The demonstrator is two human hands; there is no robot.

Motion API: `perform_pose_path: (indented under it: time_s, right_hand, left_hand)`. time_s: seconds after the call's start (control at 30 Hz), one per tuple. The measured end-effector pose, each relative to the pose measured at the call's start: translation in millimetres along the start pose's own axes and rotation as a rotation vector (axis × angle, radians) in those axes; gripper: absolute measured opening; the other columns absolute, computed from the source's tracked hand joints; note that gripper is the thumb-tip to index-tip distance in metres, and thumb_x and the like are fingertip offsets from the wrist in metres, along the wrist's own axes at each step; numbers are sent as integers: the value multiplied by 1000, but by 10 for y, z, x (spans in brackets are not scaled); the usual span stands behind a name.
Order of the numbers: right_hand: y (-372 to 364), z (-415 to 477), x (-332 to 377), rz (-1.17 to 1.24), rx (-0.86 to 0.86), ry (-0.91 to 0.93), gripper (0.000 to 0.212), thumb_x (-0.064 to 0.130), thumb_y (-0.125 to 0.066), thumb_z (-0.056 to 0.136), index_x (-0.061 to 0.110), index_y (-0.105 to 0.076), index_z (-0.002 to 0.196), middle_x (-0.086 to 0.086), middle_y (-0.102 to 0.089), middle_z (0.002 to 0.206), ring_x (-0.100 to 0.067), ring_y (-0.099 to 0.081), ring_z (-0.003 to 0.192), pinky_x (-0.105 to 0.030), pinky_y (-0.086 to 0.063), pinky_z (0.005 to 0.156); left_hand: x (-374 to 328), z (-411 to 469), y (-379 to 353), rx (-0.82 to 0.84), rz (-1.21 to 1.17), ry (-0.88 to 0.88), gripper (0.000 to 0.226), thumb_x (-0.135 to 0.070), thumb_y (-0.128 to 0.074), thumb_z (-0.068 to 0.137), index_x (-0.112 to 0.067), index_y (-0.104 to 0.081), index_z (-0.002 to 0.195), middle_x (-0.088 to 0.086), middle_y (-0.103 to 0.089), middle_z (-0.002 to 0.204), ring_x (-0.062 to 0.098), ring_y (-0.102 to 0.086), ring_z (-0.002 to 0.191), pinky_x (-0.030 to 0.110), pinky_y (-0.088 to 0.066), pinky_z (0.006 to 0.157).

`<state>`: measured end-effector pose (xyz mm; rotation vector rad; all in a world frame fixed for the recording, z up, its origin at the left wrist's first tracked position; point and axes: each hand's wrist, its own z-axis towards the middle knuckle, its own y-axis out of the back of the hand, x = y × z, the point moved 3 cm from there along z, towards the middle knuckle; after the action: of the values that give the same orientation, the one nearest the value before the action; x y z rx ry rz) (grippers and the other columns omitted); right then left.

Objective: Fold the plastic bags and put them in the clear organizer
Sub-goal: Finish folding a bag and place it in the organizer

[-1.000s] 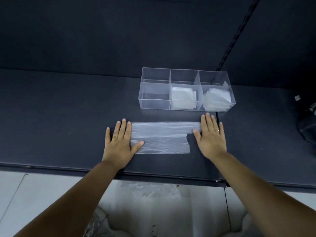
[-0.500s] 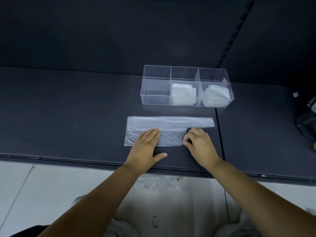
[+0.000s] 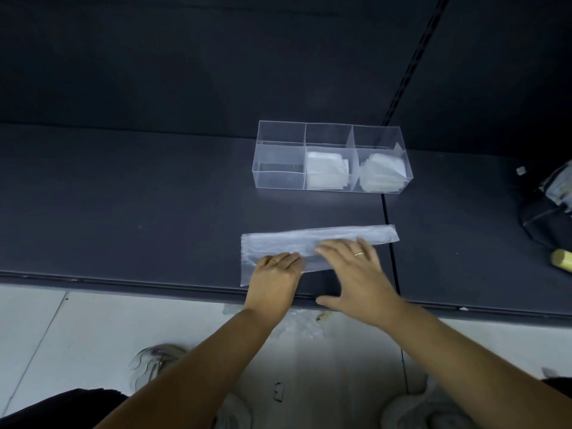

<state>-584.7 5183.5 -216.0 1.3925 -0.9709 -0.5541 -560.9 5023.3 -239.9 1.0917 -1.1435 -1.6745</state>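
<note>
My left hand (image 3: 275,275) presses flat on the plastic bag (image 3: 309,241), fingers straight. My right hand (image 3: 356,274), spread wide and blurred, rests on its middle. The bag lies as a long strip on the dark shelf (image 3: 154,205). Farther back, the clear organizer (image 3: 278,181) holds folded bags (image 3: 325,168) in its middle and right compartments.

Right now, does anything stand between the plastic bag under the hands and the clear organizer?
Nothing visible does. Only dark shelf surface lies between the plastic bag and the clear organizer. The left hand and right hand are at the bag itself.
</note>
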Motion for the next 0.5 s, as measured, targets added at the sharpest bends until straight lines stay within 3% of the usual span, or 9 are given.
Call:
perform_pose_path:
  time_s: [0.07, 0.17, 0.2, 0.27, 0.33, 0.4, 0.5]
  right_hand:
    - [-148, 34, 104, 8, -32, -31, 64, 37, -71, 78, 25, -48, 136, 10, -50, 136, -13, -39, 131, -36, -7, 116]
    - [-144, 99, -26, 210, -185, -174, 23, 13, -68, 84, 19, -71, 105, 8, -69, 112, -20, -58, 110, -34, -33, 101]
    - [-122, 119, -118, 328, -204, -224, 15, 10, -68, 85, 17, -73, 97, 8, -71, 105, -19, -61, 104, -34, -40, 96]
    - [-82, 162, -315, 619, -153, -355, 9, 11, -68, 87, 15, -74, 91, 7, -73, 97, -13, -65, 96, -26, -47, 91]
    - [-67, 206, -463, 807, -95, -495, 8, 16, -67, 89, 12, -73, 92, 3, -72, 95, -9, -65, 93, -12, -46, 80]
    - [-92, 252, -552, 898, -108, -599, 18, 20, -67, 89, 3, -71, 89, -8, -71, 88, -11, -63, 88, -13, -42, 74]
    - [-137, 352, -560, 896, -160, -672, 17, 20, -66, 89, 9, -70, 76, -1, -69, 75, -13, -61, 79, -10, -41, 66]
  left_hand:
    - [-34, 1, 48, 2, -12, 8, 31, -11, -89, 55, -17, -76, 82, -4, -75, 88, 15, -72, 81, 27, -55, 74]
    - [39, 28, 84, 134, -17, 49, 11, -14, -64, 85, -20, -71, 93, -6, -72, 91, 16, -68, 88, 28, -47, 86]
    - [121, 27, 82, 158, -84, 90, 16, -17, -56, 92, -21, -70, 98, -4, -72, 95, 18, -66, 93, 29, -44, 89]
    - [329, 20, 145, 154, -333, 262, 20, -21, -57, 94, -18, -74, 105, -1, -74, 102, 17, -66, 96, 24, -44, 88]
    - [562, 15, 219, 141, -566, 449, 16, -21, -65, 90, -13, -75, 100, -2, -74, 99, 8, -67, 91, 9, -43, 78]
    - [758, 0, 233, 137, -743, 622, 13, -18, -68, 88, -10, -76, 93, -3, -74, 90, -3, -64, 75, 1, -40, 70]
    - [959, -5, 208, 132, -786, 799, 15, -22, -69, 87, -10, -75, 81, -1, -71, 78, 1, -61, 69, 13, -43, 70]
